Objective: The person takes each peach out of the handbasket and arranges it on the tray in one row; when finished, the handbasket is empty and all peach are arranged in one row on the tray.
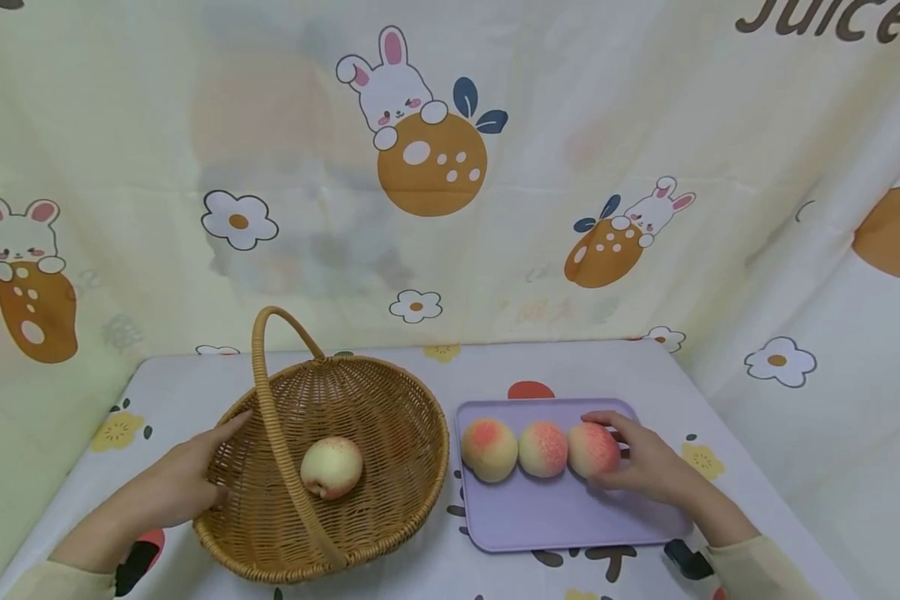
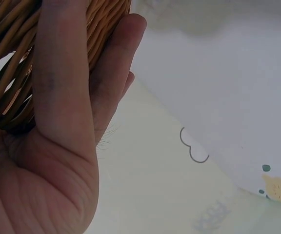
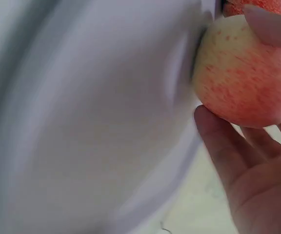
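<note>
Hands: two, apart; left hand (image 1: 171,482) grips the wicker basket (image 1: 401,417), lower left; right hand (image 1: 648,462) pinches the rightmost peach (image 1: 591,451), lower right.
Peaches (image 1: 543,449): four; three in a row on one lilac tray (image 1: 528,518), one lying in the basket.
Peach skin: pale yellow, blushed red.
Lettering: "Juice" (image 1: 828,20), cloth backdrop (image 1: 555,50), upper right.
</note>
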Available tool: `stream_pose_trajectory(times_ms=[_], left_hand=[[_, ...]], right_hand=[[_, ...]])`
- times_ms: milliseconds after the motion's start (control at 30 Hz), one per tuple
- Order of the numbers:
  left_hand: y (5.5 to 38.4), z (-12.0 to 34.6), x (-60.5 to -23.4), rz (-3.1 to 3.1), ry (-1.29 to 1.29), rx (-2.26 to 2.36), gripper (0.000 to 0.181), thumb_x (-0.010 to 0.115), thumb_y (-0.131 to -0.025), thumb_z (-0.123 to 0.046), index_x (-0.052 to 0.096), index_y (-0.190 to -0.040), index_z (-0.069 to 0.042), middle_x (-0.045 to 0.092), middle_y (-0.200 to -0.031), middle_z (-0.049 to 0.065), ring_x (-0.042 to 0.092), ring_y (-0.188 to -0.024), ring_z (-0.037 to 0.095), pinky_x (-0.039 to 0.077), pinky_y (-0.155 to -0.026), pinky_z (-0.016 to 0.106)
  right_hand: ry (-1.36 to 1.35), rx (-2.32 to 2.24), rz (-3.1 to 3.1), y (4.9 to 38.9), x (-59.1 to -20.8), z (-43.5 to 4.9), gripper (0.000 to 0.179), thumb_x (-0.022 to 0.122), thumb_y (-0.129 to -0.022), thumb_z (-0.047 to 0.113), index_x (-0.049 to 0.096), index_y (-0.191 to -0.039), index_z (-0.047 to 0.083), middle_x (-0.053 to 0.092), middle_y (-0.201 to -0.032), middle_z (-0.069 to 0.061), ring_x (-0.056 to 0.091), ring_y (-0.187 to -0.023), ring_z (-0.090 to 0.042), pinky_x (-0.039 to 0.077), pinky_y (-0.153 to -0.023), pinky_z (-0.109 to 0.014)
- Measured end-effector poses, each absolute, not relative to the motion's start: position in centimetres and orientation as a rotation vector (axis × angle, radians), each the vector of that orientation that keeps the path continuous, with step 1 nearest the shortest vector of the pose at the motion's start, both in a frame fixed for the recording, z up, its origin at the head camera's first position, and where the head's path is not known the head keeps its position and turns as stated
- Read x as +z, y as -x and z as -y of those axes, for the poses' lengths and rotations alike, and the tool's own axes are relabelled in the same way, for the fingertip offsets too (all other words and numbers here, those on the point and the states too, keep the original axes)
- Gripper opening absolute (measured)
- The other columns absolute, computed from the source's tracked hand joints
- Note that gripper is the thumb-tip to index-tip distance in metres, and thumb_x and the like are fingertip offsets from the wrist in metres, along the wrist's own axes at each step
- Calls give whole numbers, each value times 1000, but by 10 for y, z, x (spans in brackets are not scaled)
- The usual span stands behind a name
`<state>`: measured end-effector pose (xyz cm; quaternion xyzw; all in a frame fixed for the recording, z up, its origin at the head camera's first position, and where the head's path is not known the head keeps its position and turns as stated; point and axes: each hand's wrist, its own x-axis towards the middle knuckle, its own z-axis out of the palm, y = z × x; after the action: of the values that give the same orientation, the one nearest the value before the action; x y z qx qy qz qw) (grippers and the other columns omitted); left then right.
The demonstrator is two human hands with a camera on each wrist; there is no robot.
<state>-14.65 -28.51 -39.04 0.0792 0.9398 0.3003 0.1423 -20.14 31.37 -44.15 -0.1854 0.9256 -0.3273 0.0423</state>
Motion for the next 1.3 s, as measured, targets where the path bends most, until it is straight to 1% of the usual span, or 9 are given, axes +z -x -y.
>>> stream_pose_trajectory(times_ms=[100,200,300,500,633,833,967,1067,1300], left_hand=[[147,286,-390,-2721,-239,860,98,70,-72,11,23,-157,6,29,-150,43,32,-135,61,42,-96,67],[147,287,-390,-2727,-241,860,98,70,-72,11,23,-157,6,30,-150,43,32,-135,61,43,-96,66],[147,288,-391,-2722,-229,864,99,69,-71,12,22,-157,6,29,-150,43,31,-135,61,44,-95,65],[146,289,-392,-2725,-223,863,99,71,-72,12,22,-157,6,30,-149,44,31,-134,62,43,-96,67],[146,289,-393,-2733,-250,863,98,70,-71,11,23,-157,6,31,-149,43,32,-134,61,43,-96,67],[149,286,-391,-2730,-269,873,97,71,-71,10,25,-157,6,31,-150,42,33,-135,60,45,-96,64],[150,285,-390,-2732,-284,874,98,71,-70,10,25,-156,7,32,-150,42,34,-134,60,45,-95,64],[150,285,-389,-2737,-295,869,98,72,-70,10,25,-157,6,33,-149,42,35,-134,59,46,-95,64],[149,285,-389,-2728,-282,883,99,71,-70,10,25,-157,6,32,-150,42,34,-135,60,44,-96,65]], right_hand=[[643,-1003,-2867,204,-435,-303,96,94,-68,35,46,-148,9,52,-142,-14,52,-127,-40,43,-100,-59],[759,-1092,-2874,208,-417,-279,98,93,-71,28,40,-152,12,45,-149,-11,46,-133,-39,39,-104,-60],[838,-1208,-2800,209,-392,-242,102,91,-74,30,33,-157,22,40,-154,-4,42,-139,-33,36,-109,-57],[1063,-1344,-2561,208,-363,-160,114,93,-71,32,23,-161,26,34,-158,4,39,-142,-24,35,-112,-50],[1196,-1330,-2445,206,-363,-113,114,92,-73,34,20,-161,30,31,-159,9,36,-144,-21,35,-113,-45],[1265,-1176,-2420,199,-374,-64,116,89,-74,46,14,-162,33,26,-162,7,30,-146,-18,33,-113,-51],[1278,-1056,-2435,198,-379,-46,119,87,-74,52,10,-163,34,25,-163,6,29,-147,-16,32,-114,-48],[1294,-947,-2450,197,-380,-37,120,84,-74,56,9,-163,29,23,-164,1,27,-148,-18,31,-115,-45],[1351,-731,-2452,199,-383,-20,121,85,-75,53,10,-164,19,24,-165,-4,28,-147,-15,29,-115,-33]])
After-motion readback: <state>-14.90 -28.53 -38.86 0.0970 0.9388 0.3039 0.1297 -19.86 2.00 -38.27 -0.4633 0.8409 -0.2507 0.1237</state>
